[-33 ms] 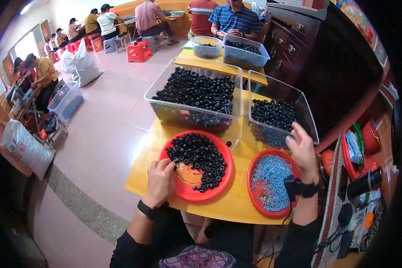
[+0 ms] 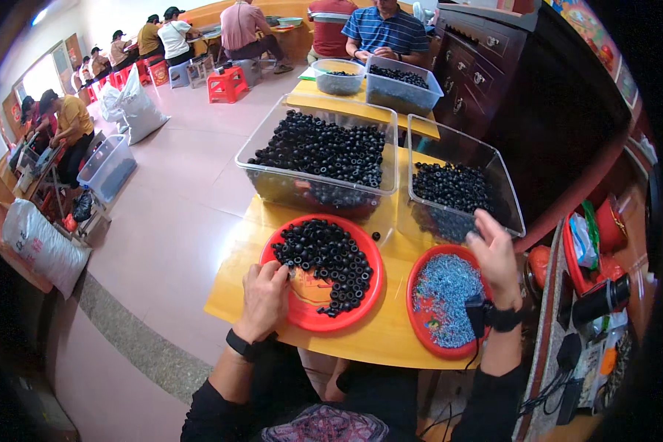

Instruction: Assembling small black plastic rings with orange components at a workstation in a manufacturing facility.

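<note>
My left hand point(image 2: 264, 296) is at the left rim of a round red plate point(image 2: 318, 322). Its fingers are curled together, and whatever they pinch is hidden. Black ring-shaped beads point(image 2: 324, 254) cover the plate's far and right parts. My right hand point(image 2: 496, 258) hovers over the far right rim of a second red plate point(image 2: 414, 324), beside a clear bin. Its fingers are apart, and nothing shows between them. Small blue-grey pieces point(image 2: 449, 291) fill much of that plate. A dark wrist device with a cable hangs at my right wrist.
Two clear bins of black beads, a fuller left one point(image 2: 324, 184) and a right one point(image 2: 508, 206), stand behind the plates. A loose bead point(image 2: 376, 236) lies on the yellow table point(image 2: 232, 295). Across it, a person in a striped shirt point(image 2: 385, 35) sits behind smaller tubs point(image 2: 404, 92).
My right hand has dipped slightly, its fingertips lower and a little further left. My left hand stays at the plate's rim. The whole view has shifted very slightly.
</note>
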The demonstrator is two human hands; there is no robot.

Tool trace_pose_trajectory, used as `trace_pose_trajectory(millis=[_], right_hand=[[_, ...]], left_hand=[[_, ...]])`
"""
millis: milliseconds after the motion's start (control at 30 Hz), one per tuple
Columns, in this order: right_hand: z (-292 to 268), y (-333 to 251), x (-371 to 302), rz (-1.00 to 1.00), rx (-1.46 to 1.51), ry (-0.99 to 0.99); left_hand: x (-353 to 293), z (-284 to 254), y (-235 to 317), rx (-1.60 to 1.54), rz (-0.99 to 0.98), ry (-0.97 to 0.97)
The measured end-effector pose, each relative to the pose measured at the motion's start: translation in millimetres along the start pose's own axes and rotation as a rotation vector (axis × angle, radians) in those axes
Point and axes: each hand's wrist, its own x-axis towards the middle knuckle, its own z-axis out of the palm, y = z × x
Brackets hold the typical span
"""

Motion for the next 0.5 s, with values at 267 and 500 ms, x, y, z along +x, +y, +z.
trace_pose_trajectory(millis=[267,500], right_hand=[[22,12,-72,0.036,-0.144,-0.122],[22,14,-91,-0.064,-0.293,-0.150]], left_hand=[[-3,11,21,-0.372,0.047,-0.381],[-3,19,36,-0.192,0.325,-0.397]])
